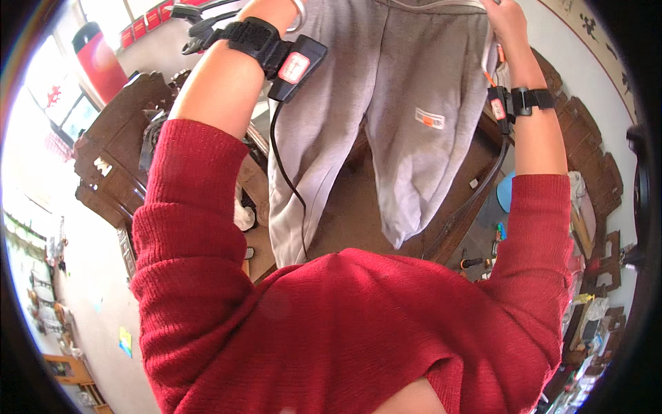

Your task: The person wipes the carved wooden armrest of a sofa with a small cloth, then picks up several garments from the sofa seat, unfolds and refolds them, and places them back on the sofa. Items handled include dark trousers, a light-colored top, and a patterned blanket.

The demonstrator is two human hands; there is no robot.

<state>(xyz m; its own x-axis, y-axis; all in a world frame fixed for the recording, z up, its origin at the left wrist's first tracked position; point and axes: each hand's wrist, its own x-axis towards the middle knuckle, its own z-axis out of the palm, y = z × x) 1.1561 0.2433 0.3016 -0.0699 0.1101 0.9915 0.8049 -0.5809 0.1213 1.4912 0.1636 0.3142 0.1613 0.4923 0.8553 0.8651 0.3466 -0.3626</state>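
Grey sweatpants (408, 67) hang in front of me, legs down, with a small white and orange label (430, 118) on one leg. My right hand (508, 21) grips them at the upper right corner by the waistband. A pale strip (439, 7) runs along the waist and bends down beside that hand; I cannot tell what it is. My left hand lies beyond the top edge, and only its forearm and a bangle (300, 14) show, beside the other upper side of the sweatpants. Both forearms carry black straps with a cabled device (297, 68).
Behind the trouser legs stands a low brown wooden table (344, 207). Carved dark wooden seats flank it, one at left (111, 155) and one at right (595, 139). A blue round object (505, 192) is below my right arm. A black cable (289, 181) hangs from the left device.
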